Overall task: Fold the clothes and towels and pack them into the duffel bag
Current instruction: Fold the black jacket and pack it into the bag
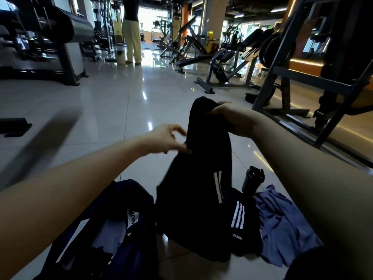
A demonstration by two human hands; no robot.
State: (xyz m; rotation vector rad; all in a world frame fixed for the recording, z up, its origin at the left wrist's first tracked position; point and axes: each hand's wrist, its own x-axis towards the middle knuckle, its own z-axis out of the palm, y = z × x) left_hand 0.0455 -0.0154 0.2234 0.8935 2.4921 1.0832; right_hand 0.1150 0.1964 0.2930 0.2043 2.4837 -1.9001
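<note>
dark garment (201, 188), hanging from right grip (228, 118)

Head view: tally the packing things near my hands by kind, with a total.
Navy fabric duffel bag: 1
Black striped garments: 2, the held-up garment and the floor garment
Crumpled blue-grey cloth: 1
Pale cloth inside the bag: 1
Black plastic bottle: 1
Total: 6
</note>
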